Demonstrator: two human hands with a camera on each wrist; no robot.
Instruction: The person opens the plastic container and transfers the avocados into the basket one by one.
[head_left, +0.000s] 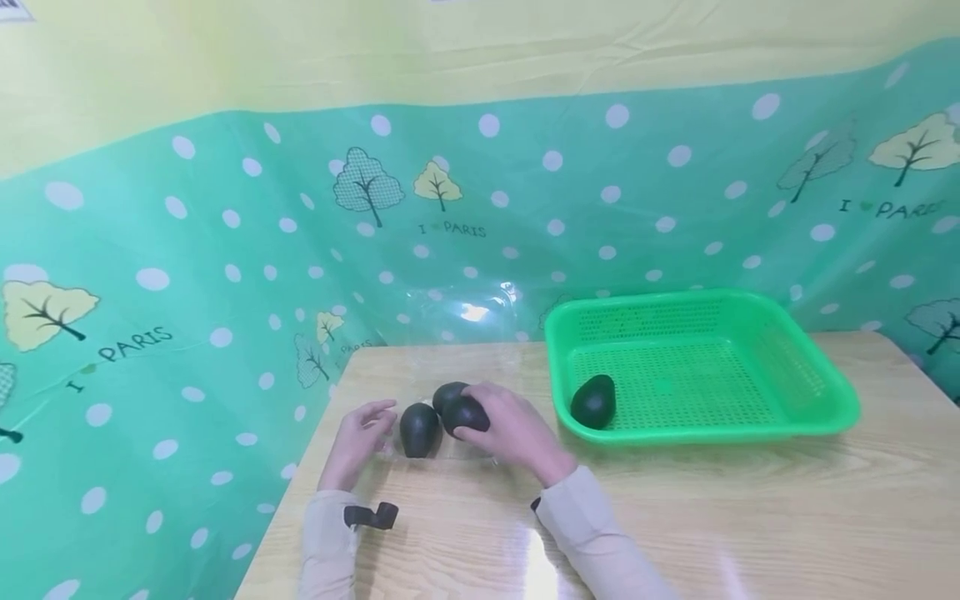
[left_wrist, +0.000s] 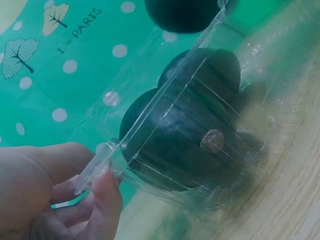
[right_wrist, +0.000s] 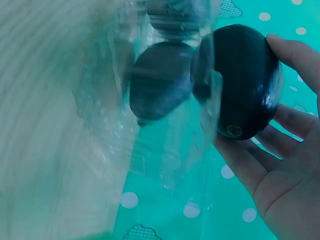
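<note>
My right hand (head_left: 517, 433) grips a dark avocado (head_left: 467, 417) between thumb and fingers, at the top of a clear plastic clamshell box (left_wrist: 90, 176). In the right wrist view, the box wall overlaps one side of the held avocado (right_wrist: 245, 85). Two more avocados stay in the box: one on the left (head_left: 419, 429), another (head_left: 447, 393) behind and partly hidden by the held one. At the box's left side, my left hand (head_left: 356, 442) pinches its rim with thumb and fingers. The transparent lid (head_left: 465, 333) stands raised at the back.
A green perforated plastic basket (head_left: 712, 435) stands to the right of the box, with one avocado (head_left: 595, 402) in its front left corner. Both rest on a wooden table (head_left: 720, 517). A green dotted curtain (head_left: 480, 217) hangs behind and along the left edge.
</note>
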